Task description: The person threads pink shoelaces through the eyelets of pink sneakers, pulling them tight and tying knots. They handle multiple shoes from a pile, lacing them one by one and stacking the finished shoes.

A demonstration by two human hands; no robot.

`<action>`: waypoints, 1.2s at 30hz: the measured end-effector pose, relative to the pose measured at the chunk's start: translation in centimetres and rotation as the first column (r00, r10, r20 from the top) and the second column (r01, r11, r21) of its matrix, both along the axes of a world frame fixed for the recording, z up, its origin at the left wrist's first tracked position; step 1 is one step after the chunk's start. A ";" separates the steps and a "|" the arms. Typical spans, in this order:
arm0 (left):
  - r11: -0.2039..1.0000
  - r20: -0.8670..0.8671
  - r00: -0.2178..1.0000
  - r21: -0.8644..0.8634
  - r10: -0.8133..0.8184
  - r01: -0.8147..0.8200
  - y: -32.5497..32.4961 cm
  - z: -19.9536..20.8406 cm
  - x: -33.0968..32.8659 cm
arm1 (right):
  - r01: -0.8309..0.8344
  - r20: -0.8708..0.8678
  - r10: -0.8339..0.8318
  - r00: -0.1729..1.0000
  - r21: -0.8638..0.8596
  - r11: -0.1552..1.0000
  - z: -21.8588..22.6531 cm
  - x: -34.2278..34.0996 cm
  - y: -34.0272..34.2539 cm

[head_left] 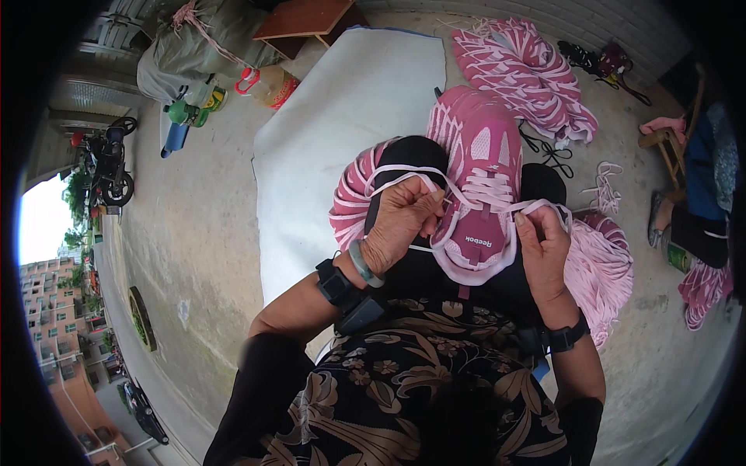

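Note:
A pink shoe upper [468, 241] lies across my knees, its toe pointing away and its heel opening toward me. White-pink laces [488, 189] run crosswise through its eyelets. On the left side, my left hand [404, 217] pinches one pale pink end of the lace between thumb and fingers, close to the eyelets. The other end is gripped by my right hand [542, 245], and a loop of it curves over the fingers. Left of the upper, against my knee, rests a curved stack of pink uppers [350, 198].
A white sheet [342, 109] covers the floor ahead. Bundles of pink uppers [528, 74] lie at far right, with more pink laced pieces [598, 272] beside my right leg. Bottles [268, 85] and a brown wooden stool [303, 23] stand far left. Another person's legs [699, 186] show at right.

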State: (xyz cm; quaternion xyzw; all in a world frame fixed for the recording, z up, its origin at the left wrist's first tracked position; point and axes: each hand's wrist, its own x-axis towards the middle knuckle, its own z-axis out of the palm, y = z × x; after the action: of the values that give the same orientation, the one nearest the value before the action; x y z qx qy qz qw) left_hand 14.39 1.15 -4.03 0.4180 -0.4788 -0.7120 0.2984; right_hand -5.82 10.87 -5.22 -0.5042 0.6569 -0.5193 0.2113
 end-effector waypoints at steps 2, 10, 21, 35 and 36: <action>1.000 -0.036 0.999 -0.003 -0.014 0.014 0.2 0.2 -0.1 | -0.018 -0.109 0.017 0.994 -0.007 1.000 0.6 0.0 0.5; 0.945 0.066 0.997 -0.323 -0.026 0.046 0.6 -0.1 -0.4 | -0.076 -0.100 0.084 0.991 0.085 0.994 1.5 0.6 1.3; 0.803 0.152 0.988 -0.590 0.001 0.090 0.3 -2.0 -0.9 | -0.076 -0.432 0.096 0.897 0.063 0.995 0.7 0.8 1.6; 0.359 0.388 0.899 -0.884 0.202 0.301 1.6 0.2 -0.3 | -0.191 -0.402 0.157 0.902 -0.045 0.981 0.0 -1.6 -1.1; 0.327 0.399 0.888 -0.891 0.228 0.316 1.8 0.1 -0.2 | -0.158 -0.364 0.147 0.920 -0.001 0.987 0.3 -1.4 -1.0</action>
State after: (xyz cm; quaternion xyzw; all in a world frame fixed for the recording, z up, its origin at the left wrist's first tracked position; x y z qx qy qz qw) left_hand 14.19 2.91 -3.89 0.3068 -0.8680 -0.1879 0.3424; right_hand -7.24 9.87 -4.90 -0.6443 0.6352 -0.4091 0.1184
